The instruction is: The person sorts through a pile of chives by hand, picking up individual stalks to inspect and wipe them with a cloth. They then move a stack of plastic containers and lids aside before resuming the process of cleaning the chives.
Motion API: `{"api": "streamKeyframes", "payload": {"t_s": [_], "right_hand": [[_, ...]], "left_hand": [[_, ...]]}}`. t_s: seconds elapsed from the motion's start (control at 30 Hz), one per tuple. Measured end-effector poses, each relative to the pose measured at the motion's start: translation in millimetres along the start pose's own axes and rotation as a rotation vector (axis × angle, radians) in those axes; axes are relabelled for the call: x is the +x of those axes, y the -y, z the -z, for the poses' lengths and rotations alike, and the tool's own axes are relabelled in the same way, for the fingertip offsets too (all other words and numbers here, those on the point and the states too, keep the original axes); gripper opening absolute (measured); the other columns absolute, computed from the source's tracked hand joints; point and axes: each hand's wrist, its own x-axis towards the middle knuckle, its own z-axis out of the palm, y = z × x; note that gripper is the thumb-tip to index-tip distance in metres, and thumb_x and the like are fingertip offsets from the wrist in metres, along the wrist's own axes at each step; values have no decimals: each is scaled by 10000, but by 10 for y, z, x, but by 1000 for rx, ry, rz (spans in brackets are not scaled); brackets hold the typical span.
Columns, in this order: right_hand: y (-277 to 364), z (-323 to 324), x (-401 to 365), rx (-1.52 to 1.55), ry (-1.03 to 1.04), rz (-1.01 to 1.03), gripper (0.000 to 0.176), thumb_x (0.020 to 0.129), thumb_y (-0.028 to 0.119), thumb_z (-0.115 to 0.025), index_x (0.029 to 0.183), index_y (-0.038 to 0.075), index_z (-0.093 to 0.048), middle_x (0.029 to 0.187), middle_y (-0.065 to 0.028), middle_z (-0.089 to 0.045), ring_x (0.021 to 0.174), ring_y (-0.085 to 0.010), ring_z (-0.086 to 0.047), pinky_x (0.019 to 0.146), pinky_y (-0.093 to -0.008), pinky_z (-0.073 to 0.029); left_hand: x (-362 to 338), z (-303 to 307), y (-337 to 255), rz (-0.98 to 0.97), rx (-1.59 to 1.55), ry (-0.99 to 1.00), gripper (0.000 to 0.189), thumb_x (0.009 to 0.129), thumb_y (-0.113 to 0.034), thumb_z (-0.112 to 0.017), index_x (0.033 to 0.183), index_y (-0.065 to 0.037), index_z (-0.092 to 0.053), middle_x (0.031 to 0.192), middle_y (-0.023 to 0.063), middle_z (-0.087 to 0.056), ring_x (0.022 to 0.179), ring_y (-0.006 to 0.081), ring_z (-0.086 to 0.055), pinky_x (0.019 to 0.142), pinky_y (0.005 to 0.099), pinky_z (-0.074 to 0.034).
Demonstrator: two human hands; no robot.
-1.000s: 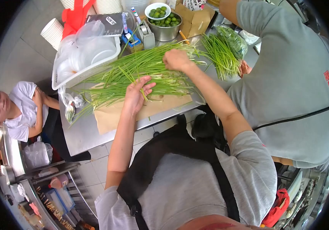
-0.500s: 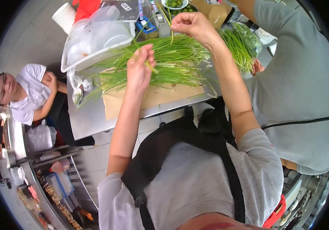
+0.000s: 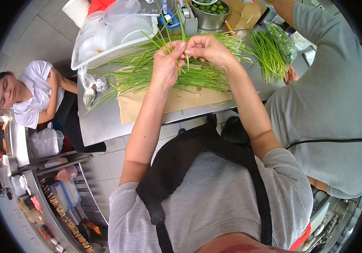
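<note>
My left hand is closed on a few long green chive stalks, their tips pointing up and away from me. Beside it, almost touching, my right hand pinches a chive stalk between thumb and fingertips. Both hands are above a wide pile of loose chives. The pile is spread over a brown paper sheet on the metal table.
A white basket of clear plastic lids stands at the back left. Behind the pile are a tape dispenser and a metal bowl of small green fruit. More chives lie at right, near a person in grey. Another person is at left.
My hands, apart before, have come together over the pile. The right hand has come down toward the left, and the left has moved slightly right.
</note>
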Motion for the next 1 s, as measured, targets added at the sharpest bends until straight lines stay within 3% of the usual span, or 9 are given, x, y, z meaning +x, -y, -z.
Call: {"api": "streamKeyframes", "payload": {"t_s": [0.23,0.37,0.47,0.53,0.7,0.8,0.87,0.97,1.0], "right_hand": [[-102,-75,-6,174,-30,-50,85,784,152,-583,739,90,-547,632,29,-566,557,-29,-457,468,-172,-349],[-192,-108,-24,90,-30,-94,72,779,140,-573,759,85,-532,644,17,-579,539,-33,-457,467,-175,-360],[-364,-159,-99,-26,-63,-184,99,773,135,-581,735,75,-511,647,6,-573,542,-39,-471,473,-189,-375],[-677,-192,-169,-302,-71,-85,80,679,127,-620,643,71,-575,582,-29,-585,519,-104,-523,488,-258,-412],[-524,-229,-449,-613,37,-138,113,620,168,-678,611,74,-615,574,-73,-586,549,-213,-561,547,-317,-436],[-501,-30,-453,-760,-148,-84,80,650,149,-650,663,74,-625,641,-98,-607,602,-258,-579,583,-346,-447],[-514,162,-358,-756,-427,29,71,693,93,-576,735,78,-631,714,-125,-611,679,-288,-590,619,-376,-452],[-547,346,-219,-844,-414,151,135,715,55,-514,787,80,-625,760,-140,-610,736,-297,-591,649,-392,-453],[-576,405,-170,-933,-387,102,166,717,60,-498,809,91,-633,789,-142,-613,764,-303,-590,670,-395,-457]], "left_hand": [[-24,136,86,-79,-119,-95,71,821,-133,-564,845,-68,-548,780,22,-553,657,75,-473,493,202,-366],[-73,142,38,-117,-142,-142,63,831,-136,-553,830,-79,-527,784,13,-539,662,66,-458,485,195,-353],[-108,204,-56,-181,-178,-141,76,830,-147,-556,819,-80,-522,785,12,-536,661,73,-461,486,197,-356],[-120,298,-122,-233,-211,-144,82,831,-147,-553,848,-71,-527,790,9,-529,670,80,-465,499,201,-361],[-159,503,-203,-160,-271,-135,152,843,-174,-530,925,-46,-526,757,12,-503,686,102,-472,543,221,-379],[-207,559,-135,-55,-411,-174,177,886,-194,-433,913,-32,-498,745,25,-476,673,135,-451,594,254,-389],[-234,560,-85,29,-600,-223,204,910,-207,-367,891,-39,-481,696,23,-435,604,138,-396,551,254,-360],[-259,673,-38,97,-710,-52,204,917,-210,-348,881,-51,-470,666,19,-401,561,124,-344,504,244,-310],[-255,674,-37,90,-720,-53,213,912,-227,-367,885,-54,-489,647,13,-386,539,116,-319,477,243,-274]]}}
